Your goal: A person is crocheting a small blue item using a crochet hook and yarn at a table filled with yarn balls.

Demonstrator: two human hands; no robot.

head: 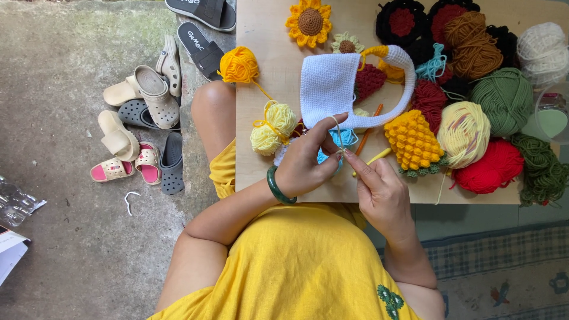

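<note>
My left hand (pixel 308 161), with a green bangle on its wrist, pinches a thin pale yellow strand of yarn (pixel 336 127) above a small blue crochet piece (pixel 344 140). Close beside it, my right hand (pixel 382 189) grips a yellow crochet hook (pixel 377 157), fingertips touching the left fingers. Both hands hover over the near edge of a wooden board (pixel 267 106) resting on my lap. A white crocheted bag (pixel 332 89) with a white-and-yellow handle lies just beyond the hands. A pale yellow yarn ball (pixel 271 129) sits left of them.
Yarn balls cover the board: orange-yellow (pixel 239 64), green (pixel 504 98), red (pixel 492 169), brown (pixel 474 47), cream (pixel 542 50). A crocheted sunflower (pixel 309 22) and yellow corn-like piece (pixel 413 142) lie there too. Sandals and clogs (pixel 142 112) are scattered on the concrete floor at left.
</note>
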